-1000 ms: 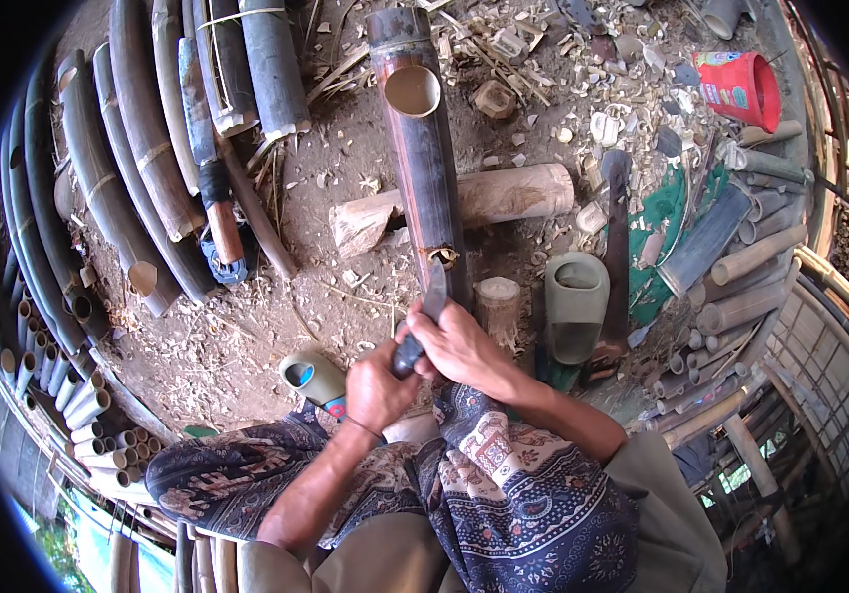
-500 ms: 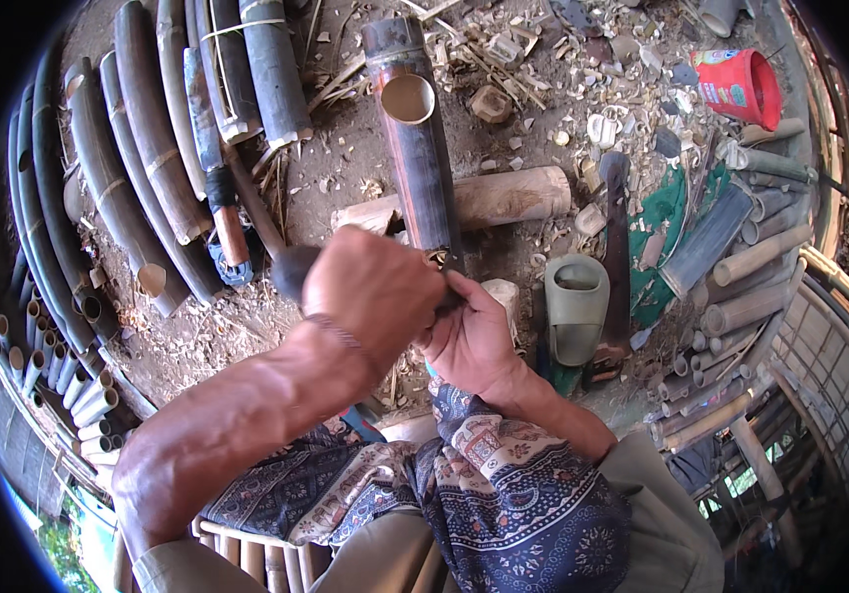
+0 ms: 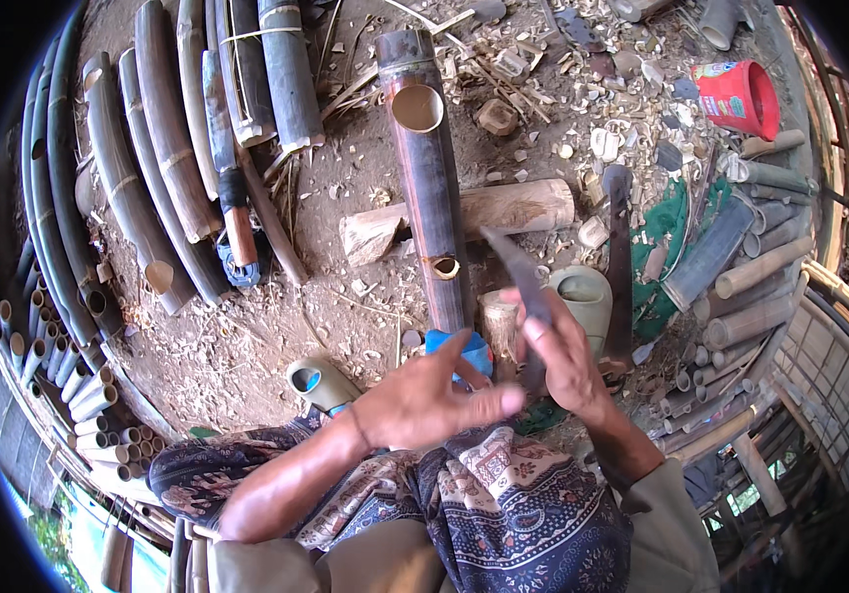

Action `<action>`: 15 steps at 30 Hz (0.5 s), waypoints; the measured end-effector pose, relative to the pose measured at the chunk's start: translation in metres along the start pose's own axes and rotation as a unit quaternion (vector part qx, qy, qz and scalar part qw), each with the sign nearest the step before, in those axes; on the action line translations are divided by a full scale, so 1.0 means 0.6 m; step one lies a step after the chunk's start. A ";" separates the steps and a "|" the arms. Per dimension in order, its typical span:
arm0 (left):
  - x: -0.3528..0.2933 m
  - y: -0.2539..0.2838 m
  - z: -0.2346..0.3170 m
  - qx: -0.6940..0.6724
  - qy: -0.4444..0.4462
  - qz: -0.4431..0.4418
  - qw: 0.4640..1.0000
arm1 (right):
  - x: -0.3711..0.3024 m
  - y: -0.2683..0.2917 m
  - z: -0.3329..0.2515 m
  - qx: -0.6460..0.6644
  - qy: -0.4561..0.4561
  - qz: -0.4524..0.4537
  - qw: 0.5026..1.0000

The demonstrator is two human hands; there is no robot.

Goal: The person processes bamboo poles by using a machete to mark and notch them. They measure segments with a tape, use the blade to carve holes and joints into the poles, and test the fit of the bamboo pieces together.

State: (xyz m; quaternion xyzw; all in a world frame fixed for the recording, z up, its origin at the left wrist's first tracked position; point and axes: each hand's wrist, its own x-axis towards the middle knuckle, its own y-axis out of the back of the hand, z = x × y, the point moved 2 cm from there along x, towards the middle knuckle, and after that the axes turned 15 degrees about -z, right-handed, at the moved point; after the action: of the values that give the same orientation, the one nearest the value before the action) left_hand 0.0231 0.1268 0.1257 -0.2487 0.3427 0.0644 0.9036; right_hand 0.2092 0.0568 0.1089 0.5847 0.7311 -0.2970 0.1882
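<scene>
A dark bamboo tube (image 3: pixel 431 188) lies lengthwise in front of me, its far part across a short log (image 3: pixel 523 205). It has a large round hole at the far end and a smaller, pale-edged hole nearer me. In my right hand (image 3: pixel 565 348), right of the tube's near end, is a knife (image 3: pixel 515 265) with a dark blade pointing away and to the left. My left hand (image 3: pixel 429 397) hovers above my patterned cloth, fingers spread and holding nothing. Just beyond its fingers, something blue (image 3: pixel 461 354) sits at the tube's near end.
Several long bamboo poles (image 3: pixel 163 128) lie at the left, beside a blade tool with a wooden handle (image 3: pixel 240 237). Wood chips litter the ground. A red bucket (image 3: pixel 738 99) lies at the far right, near stacked bamboo pieces (image 3: pixel 741 316). A grey-green sandal (image 3: pixel 583 296) stands beside my right hand.
My hands were together at the tube's smaller hole; they have moved apart and toward me. The left has opened and the right holds the knife. The blue thing and smaller hole now show.
</scene>
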 end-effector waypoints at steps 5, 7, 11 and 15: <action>0.097 -0.002 -0.028 -0.279 0.029 0.058 0.958 | 0.010 0.005 0.030 -0.309 -0.080 -0.016 0.948; 0.121 0.002 -0.025 -0.259 0.049 0.088 0.961 | 0.025 0.009 0.032 -0.317 -0.106 -0.012 0.942; 0.151 0.011 -0.040 -0.211 0.022 0.141 0.967 | 0.054 0.025 0.013 -0.302 -0.123 -0.051 0.944; 0.143 0.010 -0.031 -0.395 -0.001 0.130 0.910 | 0.099 0.048 -0.060 -0.418 -0.130 -0.174 0.882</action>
State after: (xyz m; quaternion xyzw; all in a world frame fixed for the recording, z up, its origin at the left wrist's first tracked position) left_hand 0.0753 0.1182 0.0552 -0.5382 0.3176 0.3118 0.7157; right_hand 0.2250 0.1285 0.0932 0.2715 0.8462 -0.0649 0.4539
